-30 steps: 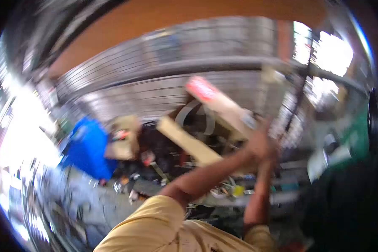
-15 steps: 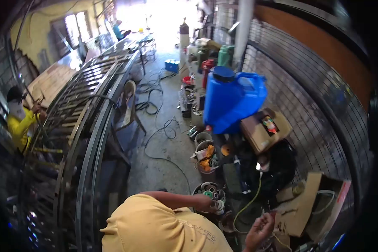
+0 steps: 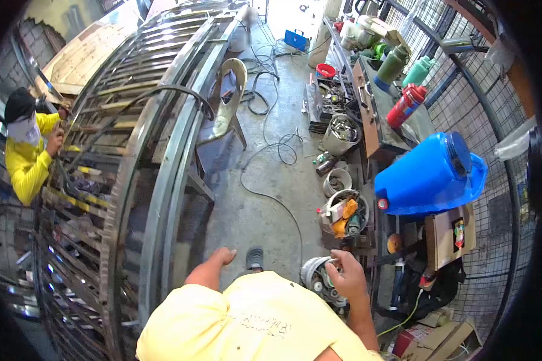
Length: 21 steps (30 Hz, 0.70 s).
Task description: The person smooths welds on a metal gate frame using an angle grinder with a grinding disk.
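My left hand (image 3: 223, 256) hangs over the concrete floor beside my shoe (image 3: 255, 259), its fingers loosely stretched and nothing visible in it. On the other side, my right hand (image 3: 348, 274) is raised close to a round white bucket (image 3: 309, 271). Its thumb and forefinger stand apart, and no object shows between them. Round discs and small parts fill this bucket, which the hand and forearm partly cover. Just ahead is another bucket (image 3: 326, 224) holding orange cloth and tools.
Long metal bars and a frame (image 3: 156, 198) run along the left, where a co-worker in yellow (image 3: 29, 150) stands. A cable (image 3: 271, 195) snakes over the floor. On the right are a blue jerrycan (image 3: 421, 180), a red bottle (image 3: 406, 106) and a cardboard box (image 3: 442, 243).
My left hand has left the bucket of discs and swung out to the left. My right hand has moved from near the cardboard to beside that bucket. The view has shifted.
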Tool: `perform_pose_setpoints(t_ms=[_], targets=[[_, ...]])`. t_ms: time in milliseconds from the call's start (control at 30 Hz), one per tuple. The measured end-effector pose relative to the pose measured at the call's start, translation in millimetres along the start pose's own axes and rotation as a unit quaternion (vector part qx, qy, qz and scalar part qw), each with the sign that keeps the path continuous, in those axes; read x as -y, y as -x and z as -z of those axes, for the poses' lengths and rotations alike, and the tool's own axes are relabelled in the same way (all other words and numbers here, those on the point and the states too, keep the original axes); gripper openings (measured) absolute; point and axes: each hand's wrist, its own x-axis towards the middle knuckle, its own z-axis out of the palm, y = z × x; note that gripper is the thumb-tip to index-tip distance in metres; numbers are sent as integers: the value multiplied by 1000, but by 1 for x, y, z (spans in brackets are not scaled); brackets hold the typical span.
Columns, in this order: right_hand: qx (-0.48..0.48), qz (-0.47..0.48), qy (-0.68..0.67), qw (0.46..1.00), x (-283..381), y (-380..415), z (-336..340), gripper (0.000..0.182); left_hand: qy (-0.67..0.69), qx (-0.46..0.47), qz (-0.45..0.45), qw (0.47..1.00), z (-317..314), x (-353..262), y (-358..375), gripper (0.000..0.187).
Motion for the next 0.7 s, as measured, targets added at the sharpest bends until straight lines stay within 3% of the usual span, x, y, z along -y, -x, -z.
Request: perform_pose_setpoints(t_ms=[67,167,300,367,433,567,633,700], targets=[[84,-94,-30,992,-44,-40,-37,46,19,-5,7,1000,19,8,-15,67],[223,-139,205,943,-122,-66,-70,53,94,-65,-1,993,47,-12,-17,68],[179,-242,145,943,-245,-65,-89,54,158,-29,-48,986,57,-43,-47,70],[208,-329,121,913,-280,-72,-75,58,146,-9,-70,987,57,-55,-70,70],[276,-408,212,844,-313,-103,-65,51,99,17,-105,989,78,-73,-85,68],[277,-330,214,877,-357,-220,-53,49,13,20,-103,994,157,-108,-127,67],[318,-313,171,878,-328,-323,-42,51,25,-55,-75,995,192,-117,-156,68],[258,-156,140,943,-339,-414,-60,54,42,-75,-19,996,238,-130,-192,69]])
